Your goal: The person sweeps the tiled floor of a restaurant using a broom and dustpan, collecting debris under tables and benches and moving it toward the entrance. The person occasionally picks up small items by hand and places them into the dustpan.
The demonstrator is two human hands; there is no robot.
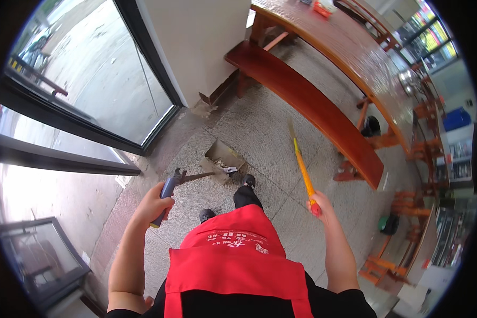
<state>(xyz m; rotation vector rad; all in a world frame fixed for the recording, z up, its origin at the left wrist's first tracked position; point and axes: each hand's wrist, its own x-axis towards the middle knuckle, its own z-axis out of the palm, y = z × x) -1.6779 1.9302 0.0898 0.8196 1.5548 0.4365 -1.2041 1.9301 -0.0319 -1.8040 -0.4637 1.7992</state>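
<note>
My left hand (154, 203) is closed around the blue-grey grip (167, 193) of a long-handled dustpan. The dustpan's pan (218, 151) rests on the floor ahead of my feet, with scraps of litter (223, 165) inside it. At the right, my right hand (322, 204) grips the red end of an orange-and-yellow broom handle (303, 167). That handle slants down and away toward the floor beside the bench. Its far end is thin and blurred, so the broom's bristles cannot be made out.
A red-brown wooden bench (314, 111) runs along a long table (365, 51) covered in clear plastic. Glass doors in dark frames (143, 149) stand at the left beside a white wall (194, 43). Wooden stools (411, 204) are at the right. My shoe (248, 181) is close to the pan.
</note>
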